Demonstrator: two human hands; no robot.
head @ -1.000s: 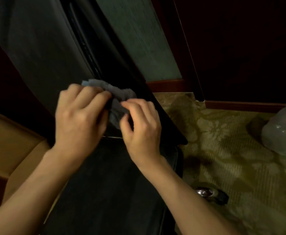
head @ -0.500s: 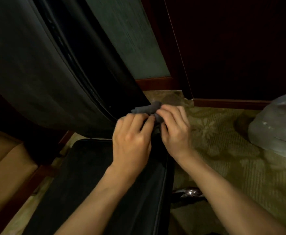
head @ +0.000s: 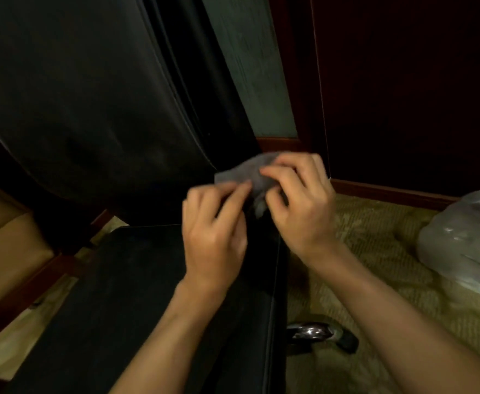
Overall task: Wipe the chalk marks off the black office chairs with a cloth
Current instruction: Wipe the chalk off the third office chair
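Cloth (head: pixel 244 173): grey, crumpled | left hand (head: pixel 213 237) pinches it | right hand (head: pixel 301 211) pinches it | held above chair (head: pixel 153 294) seat's back edge

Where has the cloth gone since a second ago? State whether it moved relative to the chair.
Yes. The cloth, pinched by both hands, moved rightward off the chair backrest to beyond its right edge, above the seat's corner.

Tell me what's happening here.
A person holds a small grey cloth in both hands, left hand and right hand pinching it, above the right rear corner of a black office chair's seat. The backrest rises beside it. The cloth is not on the chair.
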